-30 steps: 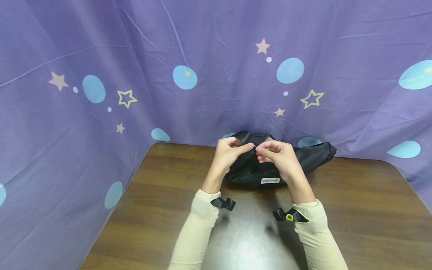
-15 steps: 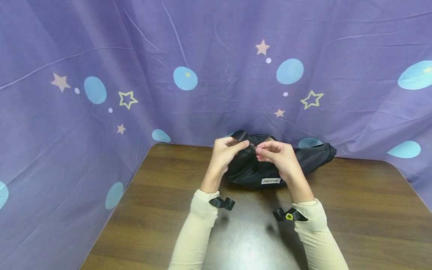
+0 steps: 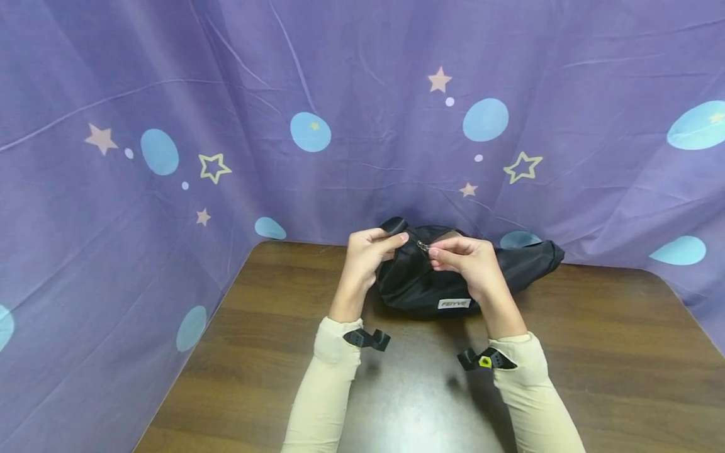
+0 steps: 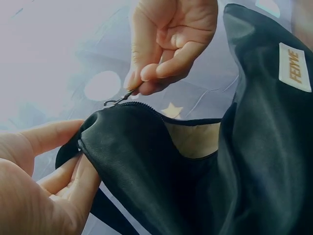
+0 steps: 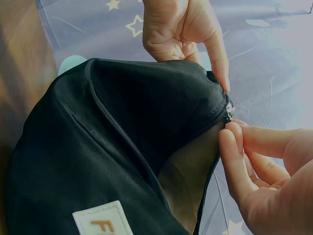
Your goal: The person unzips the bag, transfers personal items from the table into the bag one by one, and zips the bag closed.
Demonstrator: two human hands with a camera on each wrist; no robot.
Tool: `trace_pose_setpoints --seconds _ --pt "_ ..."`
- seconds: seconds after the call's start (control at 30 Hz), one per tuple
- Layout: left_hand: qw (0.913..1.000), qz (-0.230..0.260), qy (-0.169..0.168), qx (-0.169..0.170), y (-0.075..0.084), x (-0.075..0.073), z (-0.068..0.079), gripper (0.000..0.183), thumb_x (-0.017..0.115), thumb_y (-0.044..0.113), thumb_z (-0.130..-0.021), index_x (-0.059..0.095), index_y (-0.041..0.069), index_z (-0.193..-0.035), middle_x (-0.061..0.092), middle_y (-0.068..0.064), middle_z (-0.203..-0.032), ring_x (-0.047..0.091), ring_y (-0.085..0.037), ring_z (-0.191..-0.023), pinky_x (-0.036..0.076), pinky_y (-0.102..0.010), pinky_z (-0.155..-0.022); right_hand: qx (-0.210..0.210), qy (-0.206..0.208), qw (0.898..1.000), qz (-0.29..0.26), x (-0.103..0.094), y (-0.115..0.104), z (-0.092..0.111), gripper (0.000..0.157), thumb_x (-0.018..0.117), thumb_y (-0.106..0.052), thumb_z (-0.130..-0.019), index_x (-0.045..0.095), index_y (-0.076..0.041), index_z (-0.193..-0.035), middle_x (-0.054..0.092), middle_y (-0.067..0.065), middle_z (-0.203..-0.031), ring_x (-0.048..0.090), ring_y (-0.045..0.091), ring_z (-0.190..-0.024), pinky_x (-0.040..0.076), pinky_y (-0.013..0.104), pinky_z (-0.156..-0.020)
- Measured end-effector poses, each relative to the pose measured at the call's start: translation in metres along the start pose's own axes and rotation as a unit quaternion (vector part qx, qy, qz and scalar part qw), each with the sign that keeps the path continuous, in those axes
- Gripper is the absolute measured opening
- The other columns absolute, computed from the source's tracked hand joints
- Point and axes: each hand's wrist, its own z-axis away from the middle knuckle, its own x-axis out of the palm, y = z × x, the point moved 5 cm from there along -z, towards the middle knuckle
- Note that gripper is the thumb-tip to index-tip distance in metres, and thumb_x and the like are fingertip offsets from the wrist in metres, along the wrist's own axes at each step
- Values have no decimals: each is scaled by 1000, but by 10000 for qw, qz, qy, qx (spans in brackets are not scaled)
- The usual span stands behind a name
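A black fabric bag (image 3: 416,286) with a white label (image 3: 454,303) lies at the back of the table. Its zipper (image 4: 142,105) is parted along a stretch, and beige lining (image 4: 195,139) shows in the gap. With thumb and fingers my left hand (image 3: 362,255) pinches the bag's left end, beside a black strap (image 3: 393,225). My right hand (image 3: 474,264) pinches the metal zipper pull (image 5: 229,113) between thumb and forefinger, close to that end. What lies deeper inside the bag is hidden.
The brown wooden table (image 3: 272,352) extends in front of and beside the bag. A purple curtain (image 3: 362,138) with stars and blue spots hangs right behind the table and along its left side.
My left hand has shifted left with the bag's end, away from my right hand, so more of the zipper pull shows between them. My right hand has hardly moved.
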Motion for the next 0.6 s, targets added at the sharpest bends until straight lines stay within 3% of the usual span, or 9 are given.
trace_pose_setpoints --seconds 0.2,0.6 --pt "9991 252 266 201 8 -11 -1 4 75 -8 -83 75 -7 -86 68 8 -64 65 -4 -56 57 -18 -57 -20 23 10000 35 0 1 -1 21 72 12 -87 79 -7 -82 76 -4 -76 73 10 -64 64 28 -65" --pt "9970 597 337 360 12 -24 -4 22 74 -10 -82 72 8 -70 68 6 -63 64 -4 -55 57 -17 -56 64 144 9998 112 -1 4 -2 26 72 13 -86 78 -12 -78 77 -4 -74 73 10 -63 64 28 -64"
